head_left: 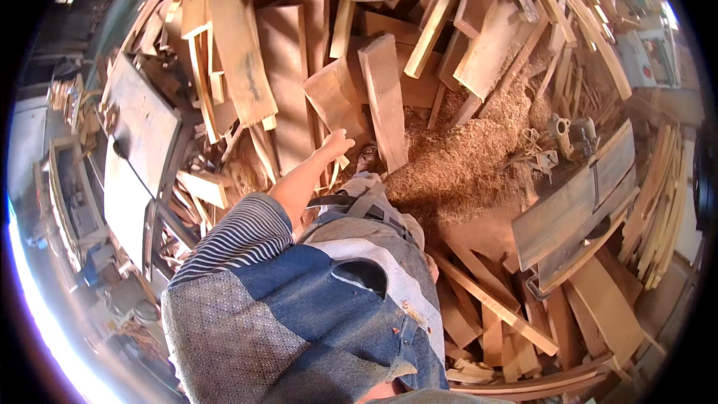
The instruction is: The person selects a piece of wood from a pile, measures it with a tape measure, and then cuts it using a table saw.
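Just above the frame's centre, the left hand (336, 142) reaches out, fingers loosely apart and holding nothing, toward a thick plank (385, 101) lying on the offcut pile. It looks stiff, heavy and splintery; best gripped across its near end. The right hand is hidden.

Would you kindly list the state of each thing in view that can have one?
Left hand: open, reaching forward, at the edge of a short wooden board; grip unclear.
Right hand: hidden behind the torso.
Short light-brown wooden board: tilted, leaning on the pile.
Thick pale plank: lying slanted atop the pile.
Heap of tan wood shavings: loose, spread on the floor.
Grey metal machine table: bare, nothing on it.
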Tool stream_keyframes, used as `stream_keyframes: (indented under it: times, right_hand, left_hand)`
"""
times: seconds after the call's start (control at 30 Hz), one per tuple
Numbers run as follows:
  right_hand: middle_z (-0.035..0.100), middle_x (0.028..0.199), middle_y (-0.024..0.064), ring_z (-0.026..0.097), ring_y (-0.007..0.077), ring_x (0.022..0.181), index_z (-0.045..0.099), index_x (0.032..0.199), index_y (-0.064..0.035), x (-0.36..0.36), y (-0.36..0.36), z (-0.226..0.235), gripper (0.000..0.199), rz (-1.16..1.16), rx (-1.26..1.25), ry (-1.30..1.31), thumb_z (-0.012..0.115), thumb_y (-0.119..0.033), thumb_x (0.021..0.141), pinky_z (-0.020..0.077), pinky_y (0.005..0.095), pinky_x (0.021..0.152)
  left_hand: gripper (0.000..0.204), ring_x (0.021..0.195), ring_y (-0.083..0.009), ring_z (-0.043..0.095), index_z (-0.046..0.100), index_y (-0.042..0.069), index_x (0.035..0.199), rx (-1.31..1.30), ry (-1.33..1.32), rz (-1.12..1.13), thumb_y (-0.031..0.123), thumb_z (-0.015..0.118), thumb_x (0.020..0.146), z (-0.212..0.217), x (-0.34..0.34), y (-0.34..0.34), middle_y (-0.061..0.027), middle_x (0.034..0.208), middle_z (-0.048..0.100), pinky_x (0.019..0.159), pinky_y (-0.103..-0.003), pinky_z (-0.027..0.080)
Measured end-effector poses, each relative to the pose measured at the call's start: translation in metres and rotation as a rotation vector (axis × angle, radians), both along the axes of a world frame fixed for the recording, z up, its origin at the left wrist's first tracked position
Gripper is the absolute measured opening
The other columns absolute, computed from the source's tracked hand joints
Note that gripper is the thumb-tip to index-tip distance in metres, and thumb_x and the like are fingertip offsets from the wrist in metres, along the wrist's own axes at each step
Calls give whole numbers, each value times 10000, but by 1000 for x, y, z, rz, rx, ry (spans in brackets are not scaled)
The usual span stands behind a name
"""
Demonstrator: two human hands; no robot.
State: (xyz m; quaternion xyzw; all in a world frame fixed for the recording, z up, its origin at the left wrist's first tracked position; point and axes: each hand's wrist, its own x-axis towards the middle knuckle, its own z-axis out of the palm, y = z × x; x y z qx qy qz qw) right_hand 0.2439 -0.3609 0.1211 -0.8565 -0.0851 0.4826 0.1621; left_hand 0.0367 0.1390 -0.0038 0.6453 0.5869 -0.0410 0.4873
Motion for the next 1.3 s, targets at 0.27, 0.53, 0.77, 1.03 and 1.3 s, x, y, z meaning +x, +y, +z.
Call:
stream_keyframes:
  times: [0.27, 0.53, 0.77, 1.03, 1.3]
  right_hand:
    - [730, 1243, 161, 696, 306, 1155, 668, 1318, -24, -17, 9, 18, 438, -192, 7, -150, 622, -183, 912, 515, 365, 991]
    - [725, 1247, 160, 681, 312, 1166, 676, 1315, -37, -11, -8, -7, 419, -154, 17, -80, 627, -196, 931, 503, 363, 997]
    - [705, 1283, 174, 655, 321, 1202, 672, 1315, -30, 16, -85, -67, 494, -84, 287, -95, 427, -364, 1045, 481, 374, 1019]
    - [741, 1152, 169, 686, 327, 1115, 705, 1227, -31, 38, -102, -74, 400, -73, 230, -135, 555, -325, 1001, 511, 398, 977]
    - [622, 710, 170, 635, 257, 661, 553, 687, -15, 46, -144, -79, 383, -234, 292, -204, 513, -211, 1014, 435, 416, 588]
  left_hand:
    - [684, 1212, -395, 637, 575, -63, 1370, -85, 63, -193, 311, 711, 813, 35, 36, -3, -288, 1288, 653, 1018, -431, 503]
    - [508, 1050, -399, 698, 662, -78, 1145, -56, 43, -121, 300, 696, 808, 43, 20, -35, -312, 1067, 701, 884, -486, 534]
    - [440, 820, -344, 679, 666, -65, 1056, -142, 83, -97, 279, 708, 784, 35, 16, -78, -242, 925, 700, 712, -439, 530]
    - [677, 1224, -406, 633, 576, -88, 1356, -198, 178, -50, 288, 723, 813, 55, 39, -114, -330, 1289, 641, 1021, -447, 495]
    - [482, 1012, -450, 685, 663, -30, 1126, -112, 94, -128, 302, 689, 778, 94, 85, -139, -297, 1070, 704, 860, -505, 535]
